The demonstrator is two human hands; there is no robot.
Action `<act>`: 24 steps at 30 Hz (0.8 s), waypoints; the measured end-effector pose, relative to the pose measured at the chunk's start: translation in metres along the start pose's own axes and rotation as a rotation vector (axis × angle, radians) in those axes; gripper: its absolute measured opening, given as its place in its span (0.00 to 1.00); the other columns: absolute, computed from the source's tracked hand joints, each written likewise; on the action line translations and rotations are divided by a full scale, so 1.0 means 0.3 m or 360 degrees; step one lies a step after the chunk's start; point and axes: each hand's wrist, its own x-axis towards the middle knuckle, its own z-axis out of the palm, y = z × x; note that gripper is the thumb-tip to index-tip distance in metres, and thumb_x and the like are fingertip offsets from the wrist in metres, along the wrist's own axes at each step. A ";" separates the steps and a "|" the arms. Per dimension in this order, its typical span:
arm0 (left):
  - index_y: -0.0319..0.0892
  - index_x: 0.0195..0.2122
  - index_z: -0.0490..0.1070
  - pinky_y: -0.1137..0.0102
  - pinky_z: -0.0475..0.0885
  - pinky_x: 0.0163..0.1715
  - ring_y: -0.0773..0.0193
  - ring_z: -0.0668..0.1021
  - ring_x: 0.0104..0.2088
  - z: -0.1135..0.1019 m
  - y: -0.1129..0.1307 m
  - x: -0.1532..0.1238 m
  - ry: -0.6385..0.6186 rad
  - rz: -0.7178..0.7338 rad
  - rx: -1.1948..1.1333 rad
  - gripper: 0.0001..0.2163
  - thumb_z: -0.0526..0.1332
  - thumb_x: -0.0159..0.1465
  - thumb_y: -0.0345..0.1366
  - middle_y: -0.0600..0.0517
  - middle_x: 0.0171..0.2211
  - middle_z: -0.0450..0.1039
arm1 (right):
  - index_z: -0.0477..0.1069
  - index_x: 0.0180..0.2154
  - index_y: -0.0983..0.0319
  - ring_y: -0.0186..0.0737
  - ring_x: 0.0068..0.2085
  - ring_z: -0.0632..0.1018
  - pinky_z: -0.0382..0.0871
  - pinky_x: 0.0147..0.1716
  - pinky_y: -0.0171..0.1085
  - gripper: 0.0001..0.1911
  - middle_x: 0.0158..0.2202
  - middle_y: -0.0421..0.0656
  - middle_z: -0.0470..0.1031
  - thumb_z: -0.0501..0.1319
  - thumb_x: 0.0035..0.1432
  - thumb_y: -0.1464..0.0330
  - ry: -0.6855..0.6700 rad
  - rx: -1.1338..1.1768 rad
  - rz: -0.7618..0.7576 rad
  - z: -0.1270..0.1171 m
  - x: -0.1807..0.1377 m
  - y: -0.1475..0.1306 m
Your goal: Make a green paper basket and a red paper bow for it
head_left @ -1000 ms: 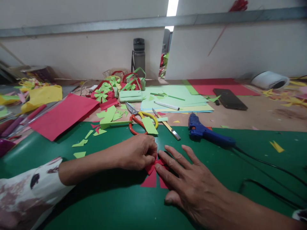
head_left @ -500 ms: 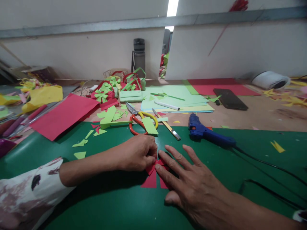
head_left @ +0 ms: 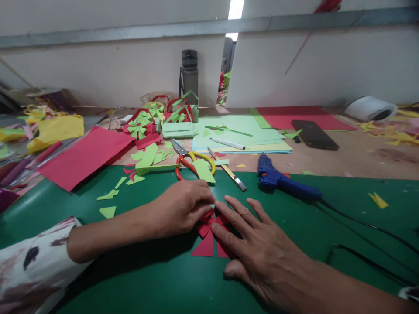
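A small red paper piece [head_left: 207, 241], cut into flaps, lies on the green cutting mat [head_left: 137, 270]. My left hand [head_left: 183, 207] is closed, its fingertips pinching a flap of the red paper at the piece's upper middle. My right hand [head_left: 258, 248] lies flat with fingers spread, pressing the right side of the same piece and hiding that part of it.
Scissors with red and yellow handles [head_left: 191, 163], a utility knife [head_left: 229, 171] and a blue glue gun [head_left: 281, 182] with a black cord lie beyond the hands. Further back are a red sheet [head_left: 85, 157], light green sheets [head_left: 242, 133], green scraps, a phone [head_left: 314, 135] and a bottle [head_left: 190, 74].
My left hand's fingers have shifted slightly up and forward on the red paper, lifting a flap. My right hand has stayed pressed in place.
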 end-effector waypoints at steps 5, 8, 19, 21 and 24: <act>0.39 0.38 0.70 0.64 0.66 0.45 0.60 0.71 0.40 -0.018 -0.012 -0.093 0.0177 0.0515 0.0245 0.06 0.55 0.62 0.30 0.46 0.41 0.72 | 0.63 0.54 0.58 0.58 0.61 0.58 0.55 0.52 0.60 0.23 0.61 0.50 0.61 0.49 0.63 0.55 -0.0019 0.0012 -0.0004 0.004 -0.005 -0.002; 0.37 0.44 0.68 0.61 0.60 0.53 0.57 0.70 0.44 -0.019 -0.005 -0.122 -0.0053 0.0619 0.0340 0.10 0.55 0.63 0.34 0.43 0.45 0.71 | 0.61 0.57 0.59 0.58 0.61 0.58 0.55 0.52 0.60 0.24 0.61 0.51 0.60 0.50 0.63 0.56 -0.0027 0.0017 0.0000 0.003 -0.008 -0.002; 0.40 0.28 0.71 0.68 0.57 0.22 0.65 0.63 0.21 0.047 -0.007 -0.197 0.0319 0.0427 0.0505 0.13 0.52 0.65 0.37 0.52 0.18 0.63 | 0.63 0.54 0.58 0.57 0.62 0.57 0.54 0.53 0.59 0.21 0.61 0.49 0.60 0.54 0.61 0.60 -0.0039 0.0097 0.0037 -0.004 -0.012 -0.002; 0.39 0.32 0.72 0.71 0.59 0.24 0.67 0.67 0.23 0.043 -0.021 -0.188 0.0356 0.0020 0.0382 0.10 0.52 0.65 0.33 0.51 0.22 0.66 | 0.63 0.55 0.57 0.57 0.62 0.57 0.53 0.53 0.59 0.21 0.61 0.49 0.61 0.55 0.61 0.60 -0.0038 0.0094 0.0036 -0.004 -0.013 -0.002; 0.39 0.35 0.74 0.75 0.62 0.27 0.68 0.71 0.27 0.030 -0.046 -0.154 0.0318 -0.0302 0.0059 0.10 0.52 0.65 0.32 0.51 0.26 0.70 | 0.64 0.54 0.57 0.58 0.61 0.59 0.54 0.52 0.59 0.20 0.60 0.49 0.62 0.55 0.61 0.60 -0.0037 0.0088 0.0021 -0.004 -0.010 -0.001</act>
